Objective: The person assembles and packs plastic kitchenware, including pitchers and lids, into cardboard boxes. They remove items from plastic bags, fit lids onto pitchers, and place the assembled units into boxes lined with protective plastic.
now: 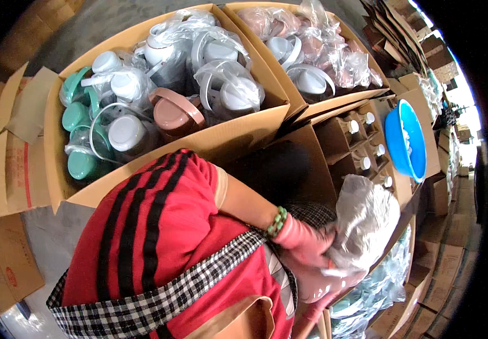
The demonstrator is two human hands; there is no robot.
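My left hand (309, 240), in a pink glove with a green bead bracelet above its cuff, is at the near edge of a crumpled clear plastic bag (368, 217). Its fingers are bent against the bag and slightly blurred. Just below lies a glossy pink rounded shape (323, 279), partly under the bag; I cannot make out its kind. My right hand (317, 313), also in pink, comes up from the lower edge beneath this shape, its fingers hidden. Beyond the bag, a divided carton (334, 141) holds several white-capped items.
A large carton (215, 144) at the far left holds green, white and pinkish jugs, many bagged. Another carton (289, 104) beside it holds more. A blue basin (391, 138) stands at the right. Bagged greenish items (376, 299) fill a box at the lower right.
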